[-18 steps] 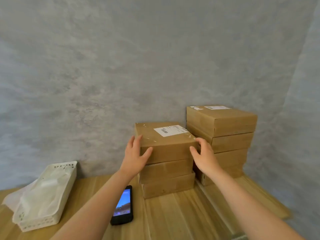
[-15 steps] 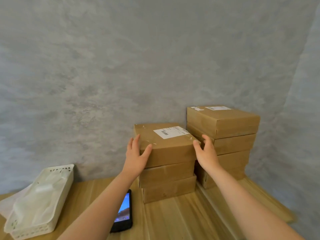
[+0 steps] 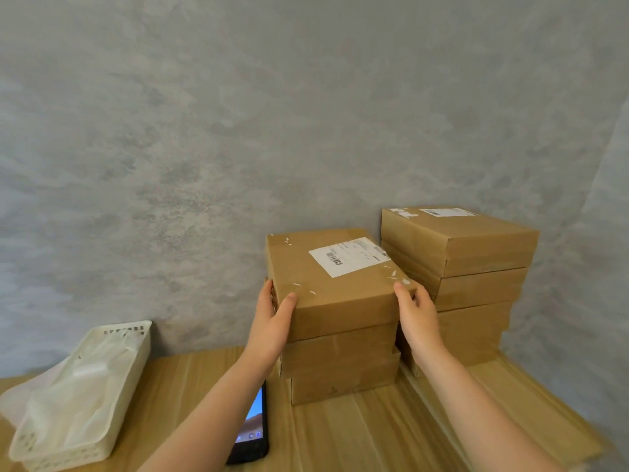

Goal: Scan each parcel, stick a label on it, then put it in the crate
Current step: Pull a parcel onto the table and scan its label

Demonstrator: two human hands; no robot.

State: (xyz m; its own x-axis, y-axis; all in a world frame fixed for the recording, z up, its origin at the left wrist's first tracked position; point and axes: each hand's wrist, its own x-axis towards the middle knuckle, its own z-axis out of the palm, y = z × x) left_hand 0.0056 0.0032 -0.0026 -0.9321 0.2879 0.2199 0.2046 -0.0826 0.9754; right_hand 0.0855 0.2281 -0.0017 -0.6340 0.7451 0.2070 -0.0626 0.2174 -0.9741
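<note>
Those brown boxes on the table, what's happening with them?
A person grips the top parcel of the nearer stack with both hands, left hand and right hand at its front corners. It already carries a white barcode label. A taller stack stands beside it. A phone lies screen-up on the table, and the white crate waits at the left.

Two bare forearms, uncovered from the bottom edge of the view up to the wrists. No sleeve, cuff, glove, watch, bracelet or ring visible. Left hand and right hand bare too, fingernails short and unpainted where visible. Nothing above the forearms in view.
</note>
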